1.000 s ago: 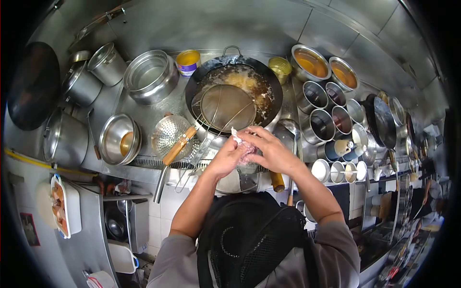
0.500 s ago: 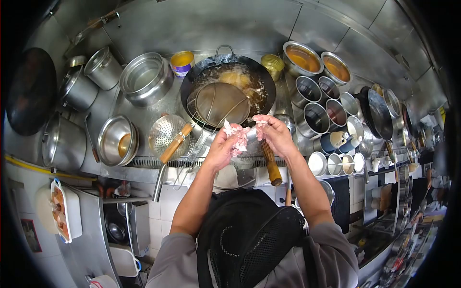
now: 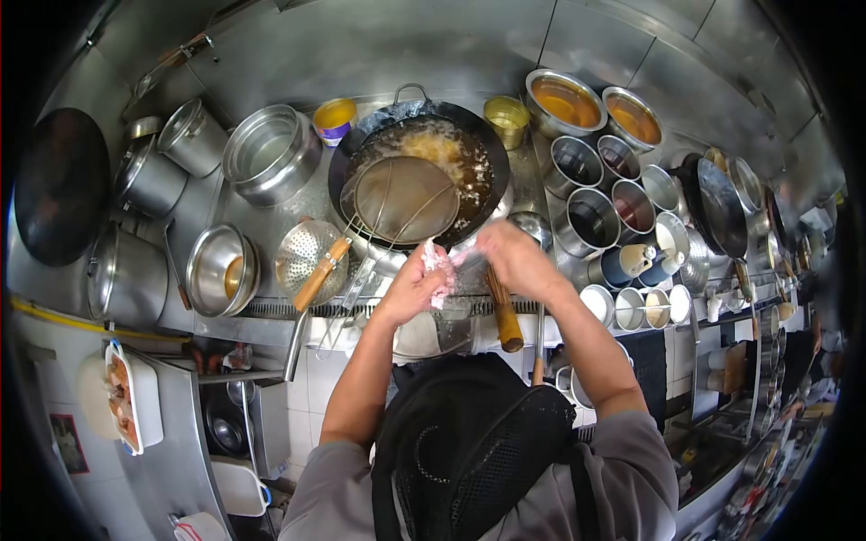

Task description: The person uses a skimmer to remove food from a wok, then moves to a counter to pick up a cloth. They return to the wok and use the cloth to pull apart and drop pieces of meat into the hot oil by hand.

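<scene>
My left hand (image 3: 413, 290) is closed around pale pink, white-dusted raw meat (image 3: 437, 270), just in front of the wok's near rim. Beside it, my right hand (image 3: 514, 257) is blurred by motion, with a pinkish smear at its fingertips that I cannot make out. Beyond both hands sits a black wok (image 3: 341, 171) of bubbling oil with golden pieces (image 3: 431, 147) frying at its far side. A round mesh strainer (image 3: 406, 200) rests over the near part of the wok.
A perforated ladle (image 3: 311, 257) with a wooden handle lies left of the wok. Steel pots (image 3: 271, 153) stand farther left. On the right are bowls of orange liquid (image 3: 566, 101) and several sauce containers (image 3: 591, 219). A bamboo brush (image 3: 508, 320) lies near my right forearm.
My right hand has turned and its fingers have blurred, while the meat it pinched is no longer distinct. My left hand still holds its meat. The whole view has shifted slightly.
</scene>
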Demonstrator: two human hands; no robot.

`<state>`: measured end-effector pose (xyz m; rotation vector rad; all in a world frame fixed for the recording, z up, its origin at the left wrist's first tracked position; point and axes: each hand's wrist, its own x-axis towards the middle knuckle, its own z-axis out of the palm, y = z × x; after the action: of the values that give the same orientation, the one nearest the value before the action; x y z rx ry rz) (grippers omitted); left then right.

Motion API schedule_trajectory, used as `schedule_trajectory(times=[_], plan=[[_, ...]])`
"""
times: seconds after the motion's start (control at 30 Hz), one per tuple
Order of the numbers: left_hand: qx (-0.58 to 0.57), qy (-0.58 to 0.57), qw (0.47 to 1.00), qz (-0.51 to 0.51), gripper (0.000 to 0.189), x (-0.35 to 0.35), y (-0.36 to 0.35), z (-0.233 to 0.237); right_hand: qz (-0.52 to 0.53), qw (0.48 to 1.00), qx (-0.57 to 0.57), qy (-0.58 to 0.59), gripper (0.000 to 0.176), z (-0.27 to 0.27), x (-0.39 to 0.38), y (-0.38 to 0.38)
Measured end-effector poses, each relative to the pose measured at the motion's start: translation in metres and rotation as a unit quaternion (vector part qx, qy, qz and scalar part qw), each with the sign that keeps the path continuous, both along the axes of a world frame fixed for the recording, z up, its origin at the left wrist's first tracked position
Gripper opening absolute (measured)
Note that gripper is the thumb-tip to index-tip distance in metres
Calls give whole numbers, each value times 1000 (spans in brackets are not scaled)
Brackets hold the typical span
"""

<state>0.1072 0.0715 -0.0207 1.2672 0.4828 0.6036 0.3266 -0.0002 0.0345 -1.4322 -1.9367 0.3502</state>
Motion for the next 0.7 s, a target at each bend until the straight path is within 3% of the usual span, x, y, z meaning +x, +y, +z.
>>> schedule_trajectory(times=[0.03, 0.13, 0.17, 0.2, 0.23, 0.27, 0.33, 0.4, 0.5, 0.63, 0.7], plan=[[-43, -21, 999, 26, 17, 0, -3, 6, -34, 999, 34, 19, 13, 3, 10, 3], [-8, 0, 999, 47, 16, -2, 3, 3, -93, 967, -95, 216, 9, 9, 30, 6], [-21, -5, 998, 52, 16, 0, 2, 3, -92, 968, -94, 216, 9, 2, 32, 9], [-20, -5, 998, 52, 16, 4, 0, 1, -43, 896, -116, 427, 7, -6, 32, 14], [-37, -24, 998, 51, 17, 8, -1, -2, 9, 777, -132, 616, 6, -12, 33, 18], [-54, -44, 996, 51, 18, 12, -1, -4, 11, 778, -131, 614, 6, -16, 33, 20], [-51, -39, 997, 48, 19, 17, -5, -3, 25, 671, -125, 730, 6, -17, 25, 22], [-40, -19, 998, 52, 19, 20, -9, -5, 21, 664, -120, 738, 5, -34, 26, 27], [-67, -10, 995, 67, 19, 19, -12, -7, -5, 578, -171, 798, 2, -44, 28, 31], [-161, -36, 981, 100, 18, 18, -14, -12, -16, 614, -191, 766, 15, -39, 30, 45], [-195, -38, 973, 117, 18, 18, -17, -8, -88, 671, -170, 716, 34, -28, 23, 53]])
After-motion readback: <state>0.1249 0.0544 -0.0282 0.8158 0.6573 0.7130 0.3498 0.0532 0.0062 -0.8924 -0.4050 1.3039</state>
